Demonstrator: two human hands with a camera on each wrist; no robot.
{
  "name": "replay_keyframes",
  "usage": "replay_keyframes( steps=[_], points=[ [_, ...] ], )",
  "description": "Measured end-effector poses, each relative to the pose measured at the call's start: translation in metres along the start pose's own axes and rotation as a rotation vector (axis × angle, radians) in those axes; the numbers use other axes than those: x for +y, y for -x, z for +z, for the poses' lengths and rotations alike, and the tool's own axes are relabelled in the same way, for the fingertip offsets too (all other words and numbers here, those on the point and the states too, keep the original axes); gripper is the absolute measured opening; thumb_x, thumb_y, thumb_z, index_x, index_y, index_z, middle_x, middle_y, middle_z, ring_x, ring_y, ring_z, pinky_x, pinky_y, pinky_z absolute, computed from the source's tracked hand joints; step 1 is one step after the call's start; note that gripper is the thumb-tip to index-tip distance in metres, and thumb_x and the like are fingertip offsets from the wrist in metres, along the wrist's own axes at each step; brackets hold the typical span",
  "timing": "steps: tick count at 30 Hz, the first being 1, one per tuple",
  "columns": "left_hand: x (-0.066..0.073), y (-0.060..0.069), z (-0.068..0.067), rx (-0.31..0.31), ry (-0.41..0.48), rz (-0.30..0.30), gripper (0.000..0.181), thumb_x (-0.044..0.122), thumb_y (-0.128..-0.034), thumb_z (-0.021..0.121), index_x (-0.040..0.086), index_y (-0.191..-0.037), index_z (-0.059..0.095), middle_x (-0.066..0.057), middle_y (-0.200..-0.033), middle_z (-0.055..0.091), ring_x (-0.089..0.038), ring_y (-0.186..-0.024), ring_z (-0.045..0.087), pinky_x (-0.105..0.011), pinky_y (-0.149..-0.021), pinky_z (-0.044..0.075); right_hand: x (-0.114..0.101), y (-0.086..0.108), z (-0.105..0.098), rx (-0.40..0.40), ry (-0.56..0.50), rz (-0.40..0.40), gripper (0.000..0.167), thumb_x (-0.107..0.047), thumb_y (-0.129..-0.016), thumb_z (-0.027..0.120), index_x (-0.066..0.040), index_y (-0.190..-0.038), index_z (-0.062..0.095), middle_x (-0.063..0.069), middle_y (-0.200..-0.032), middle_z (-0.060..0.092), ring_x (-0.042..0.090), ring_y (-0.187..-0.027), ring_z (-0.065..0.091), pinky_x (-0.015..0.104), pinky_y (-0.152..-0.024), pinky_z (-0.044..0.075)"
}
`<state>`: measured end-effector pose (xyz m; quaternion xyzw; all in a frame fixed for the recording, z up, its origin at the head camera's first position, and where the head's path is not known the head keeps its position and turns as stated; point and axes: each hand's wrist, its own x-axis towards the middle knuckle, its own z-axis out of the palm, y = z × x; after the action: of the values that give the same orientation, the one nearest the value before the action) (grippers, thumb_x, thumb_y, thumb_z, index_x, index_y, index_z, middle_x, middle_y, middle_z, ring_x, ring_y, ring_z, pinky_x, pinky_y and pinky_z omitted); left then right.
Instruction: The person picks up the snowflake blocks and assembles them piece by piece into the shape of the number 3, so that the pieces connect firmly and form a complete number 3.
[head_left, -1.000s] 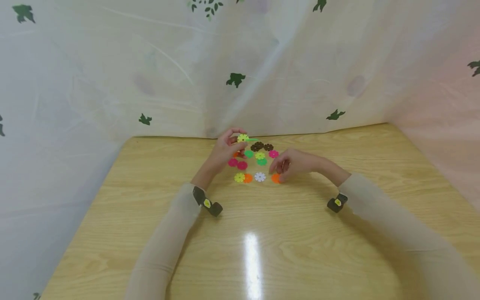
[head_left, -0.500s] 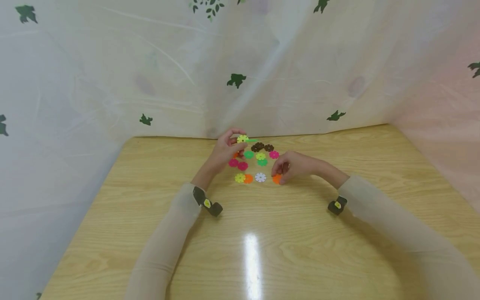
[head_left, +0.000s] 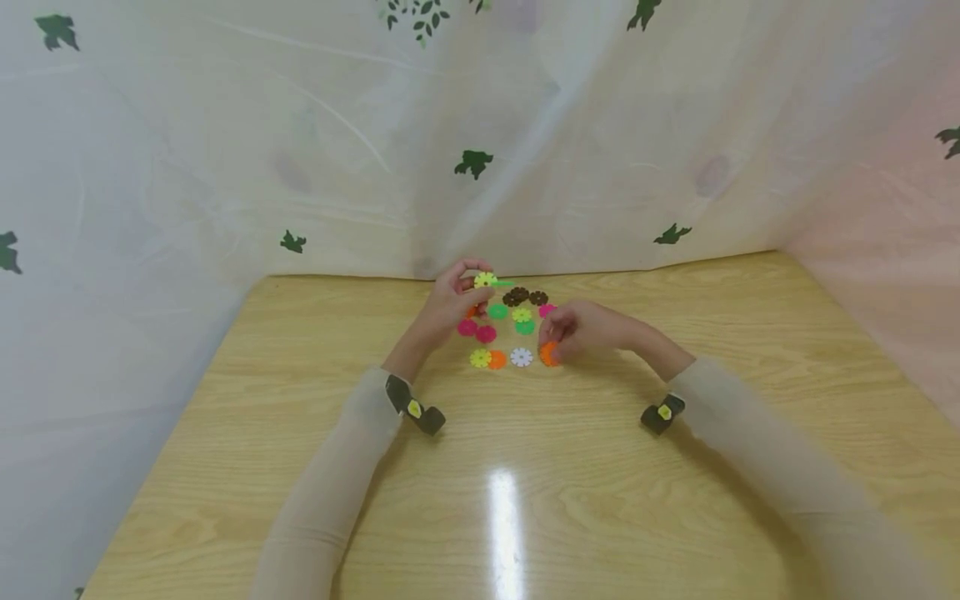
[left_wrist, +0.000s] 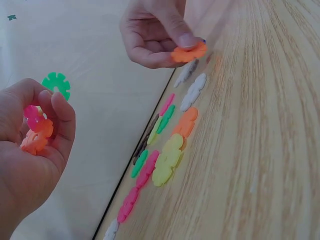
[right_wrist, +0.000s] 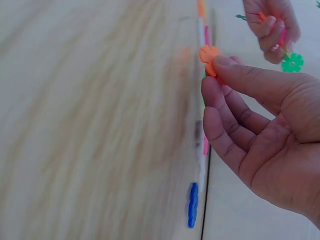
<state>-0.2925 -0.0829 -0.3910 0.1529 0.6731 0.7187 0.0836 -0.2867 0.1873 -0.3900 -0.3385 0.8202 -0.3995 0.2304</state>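
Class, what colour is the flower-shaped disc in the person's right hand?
Orange; the disc pinched in the right hand shows best in the left wrist view.

Orange disc [head_left: 549, 354] tipped up, seemingly lifted off table [head_left: 600, 467].

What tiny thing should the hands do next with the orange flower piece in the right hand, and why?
I'd probably bring the orange piece over to the green piece and try fitting their edges together. The right hand pinches the orange one off the table, while the green one sticks out from the left hand, its notches showing.
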Motion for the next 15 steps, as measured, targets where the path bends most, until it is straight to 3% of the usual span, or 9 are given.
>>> replay_keyframes(
  steps=[5,9,15],
  points=[
    [-0.001,0.000,0.000,-0.004,-0.006,0.003,0.030,-0.003,-0.0979,0.060,0.000,-0.127,0.052,-0.005,-0.082,0.056,-0.012,-0.065,0.052,-0.024,-0.061,0.054,-0.008,-0.008,-0.005,0.089,-0.112,0.056,0.019,-0.004,-0.090,0.075,0.002,-0.107,0.069,0.012,-0.091,0.072,0.018,-0.079,0.068,0.036,-0.071,0.062],
    [-0.002,0.000,-0.001,-0.007,-0.006,0.006,0.032,-0.003,-0.0985,0.060,-0.002,-0.129,0.051,-0.007,-0.083,0.055,-0.013,-0.065,0.052,-0.025,-0.061,0.053,-0.017,-0.012,-0.010,0.182,-0.201,0.084,0.024,-0.009,-0.093,0.073,0.002,-0.113,0.067,0.007,-0.095,0.074,0.023,-0.084,0.071,0.044,-0.080,0.063],
    [-0.001,0.000,0.000,-0.007,-0.002,0.006,0.031,-0.003,-0.0985,0.059,-0.002,-0.128,0.051,-0.009,-0.084,0.056,-0.013,-0.065,0.051,-0.024,-0.061,0.052,-0.025,-0.016,-0.010,0.325,-0.318,0.057,0.026,-0.008,-0.094,0.073,0.003,-0.116,0.064,0.003,-0.093,0.073,0.024,-0.084,0.073,0.045,-0.086,0.063]
  ],
)
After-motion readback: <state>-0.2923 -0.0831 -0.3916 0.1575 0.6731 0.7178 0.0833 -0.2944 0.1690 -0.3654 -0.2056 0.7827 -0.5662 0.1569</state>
